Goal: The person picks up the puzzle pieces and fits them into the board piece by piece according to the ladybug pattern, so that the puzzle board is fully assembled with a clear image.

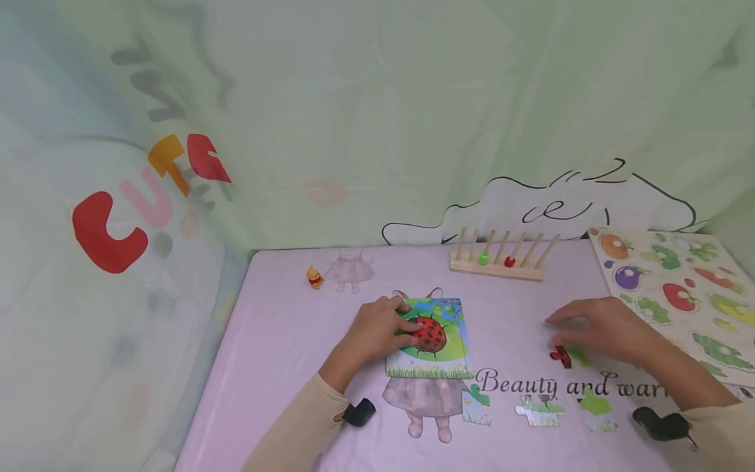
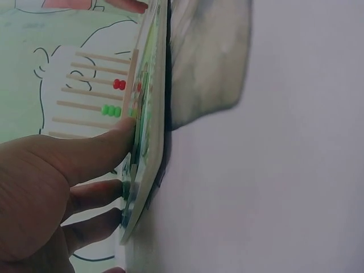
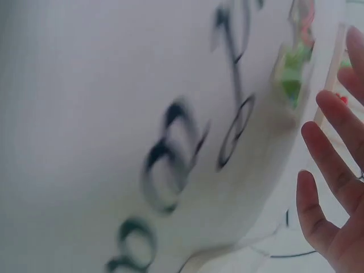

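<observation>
A ladybug picture board lies on the table, a red spotted ladybug on green, with grass along its near edge. My left hand rests on its left part, thumb and fingertips on the picture. In the left wrist view the thumb and two fingers touch the face of the board. My right hand hovers with fingers extended and apart, above a red and black puzzle piece with green beside it. The right wrist view shows that hand spread, holding nothing.
Near the board's front lie a grassy puzzle piece, a middle piece and a green-topped piece. A wooden peg rack with green and red beads stands behind. A small bear figure and a vegetable picture sheet flank it.
</observation>
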The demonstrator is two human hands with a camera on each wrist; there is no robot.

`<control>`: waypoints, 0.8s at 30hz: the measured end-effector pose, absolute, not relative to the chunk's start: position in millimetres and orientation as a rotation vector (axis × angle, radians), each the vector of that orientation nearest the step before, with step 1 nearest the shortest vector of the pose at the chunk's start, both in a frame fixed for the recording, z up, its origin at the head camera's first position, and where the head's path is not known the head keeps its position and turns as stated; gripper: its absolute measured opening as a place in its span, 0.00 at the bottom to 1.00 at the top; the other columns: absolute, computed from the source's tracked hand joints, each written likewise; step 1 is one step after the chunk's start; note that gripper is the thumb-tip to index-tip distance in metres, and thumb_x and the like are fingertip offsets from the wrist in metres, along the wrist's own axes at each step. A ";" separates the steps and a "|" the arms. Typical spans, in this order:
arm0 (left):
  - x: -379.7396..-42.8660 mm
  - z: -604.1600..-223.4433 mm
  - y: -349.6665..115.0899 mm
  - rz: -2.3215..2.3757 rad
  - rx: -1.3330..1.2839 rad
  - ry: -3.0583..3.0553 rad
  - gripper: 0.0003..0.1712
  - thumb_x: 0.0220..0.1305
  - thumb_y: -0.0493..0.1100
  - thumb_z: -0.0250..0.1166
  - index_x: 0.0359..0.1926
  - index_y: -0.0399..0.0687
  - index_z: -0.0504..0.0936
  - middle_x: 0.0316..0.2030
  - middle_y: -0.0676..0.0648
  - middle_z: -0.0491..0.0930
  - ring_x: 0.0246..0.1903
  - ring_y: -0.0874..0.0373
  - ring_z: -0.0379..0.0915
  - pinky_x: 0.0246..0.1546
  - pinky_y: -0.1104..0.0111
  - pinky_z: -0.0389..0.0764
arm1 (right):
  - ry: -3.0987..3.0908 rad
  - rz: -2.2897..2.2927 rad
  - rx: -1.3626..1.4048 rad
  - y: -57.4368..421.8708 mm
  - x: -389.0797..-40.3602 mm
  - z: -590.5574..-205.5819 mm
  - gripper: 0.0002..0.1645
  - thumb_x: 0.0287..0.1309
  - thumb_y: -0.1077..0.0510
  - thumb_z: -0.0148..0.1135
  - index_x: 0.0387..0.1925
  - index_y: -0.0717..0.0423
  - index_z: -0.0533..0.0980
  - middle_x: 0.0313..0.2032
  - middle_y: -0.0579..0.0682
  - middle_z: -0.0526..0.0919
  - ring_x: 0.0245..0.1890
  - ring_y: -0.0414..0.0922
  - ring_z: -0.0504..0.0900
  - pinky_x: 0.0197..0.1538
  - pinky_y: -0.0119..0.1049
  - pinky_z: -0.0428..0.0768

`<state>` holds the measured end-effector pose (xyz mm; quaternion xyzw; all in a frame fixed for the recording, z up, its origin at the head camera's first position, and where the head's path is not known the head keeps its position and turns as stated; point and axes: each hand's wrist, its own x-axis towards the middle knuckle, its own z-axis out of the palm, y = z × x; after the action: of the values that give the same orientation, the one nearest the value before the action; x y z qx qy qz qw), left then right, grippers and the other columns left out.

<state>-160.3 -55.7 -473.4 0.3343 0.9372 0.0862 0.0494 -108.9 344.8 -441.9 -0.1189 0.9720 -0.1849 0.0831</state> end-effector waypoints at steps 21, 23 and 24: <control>-159.0 -470.2 -55.5 0.267 0.998 2.848 0.19 0.65 0.64 0.67 0.55 0.74 0.86 0.60 0.55 0.79 0.54 0.56 0.75 0.49 0.59 0.79 | 2.893 -0.459 -0.485 365.9 -103.0 -457.4 0.21 0.33 0.34 0.83 0.34 0.22 0.85 0.44 0.33 0.81 0.48 0.42 0.76 0.48 0.37 0.78; -159.1 -470.5 -55.4 0.267 0.994 2.846 0.19 0.65 0.63 0.67 0.55 0.74 0.85 0.61 0.55 0.79 0.55 0.56 0.75 0.49 0.59 0.79 | 2.887 -0.469 -0.484 364.8 -103.5 -457.1 0.20 0.33 0.35 0.84 0.32 0.21 0.83 0.44 0.33 0.81 0.49 0.42 0.76 0.49 0.39 0.78; -159.1 -470.8 -55.3 0.264 0.994 2.845 0.19 0.65 0.63 0.67 0.55 0.74 0.85 0.61 0.55 0.79 0.55 0.56 0.75 0.50 0.59 0.79 | 2.881 -0.477 -0.476 364.2 -103.7 -456.9 0.20 0.33 0.35 0.84 0.31 0.21 0.83 0.44 0.33 0.81 0.49 0.43 0.76 0.50 0.39 0.78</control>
<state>-159.1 -55.3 -470.8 0.3280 0.9388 0.0872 0.0580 -103.7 364.2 -456.9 -0.1603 0.9696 -0.1606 0.0914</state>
